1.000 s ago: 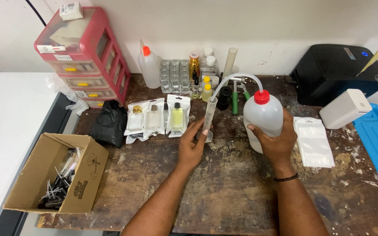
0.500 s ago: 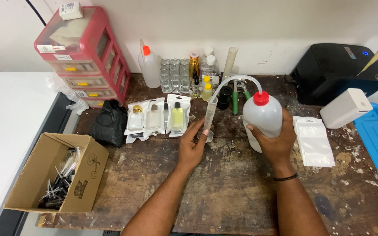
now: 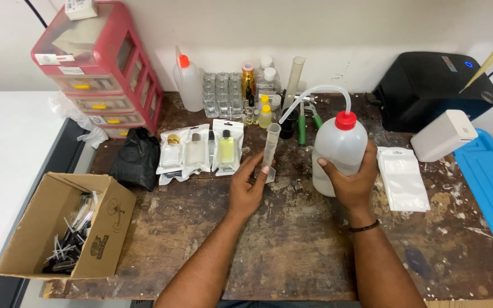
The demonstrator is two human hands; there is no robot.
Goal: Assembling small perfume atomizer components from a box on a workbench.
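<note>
White wash bottle (image 3: 338, 154) in R hand (image 3: 352, 185), L hand (image 3: 247, 191) steadying cylinder (image 3: 270, 149)

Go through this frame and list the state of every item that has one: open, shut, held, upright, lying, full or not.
Left hand: grip closed on measuring cylinder.
Right hand: grip closed on wash bottle.
Measuring cylinder: upright on the table, held near its base; contents cannot be told.
Wash bottle: upright, red cap on, tube arching to the cylinder's mouth.
Cardboard box: open, small parts inside.
Red drawer unit: drawers shut.
Clear pouches: lying flat.
</note>
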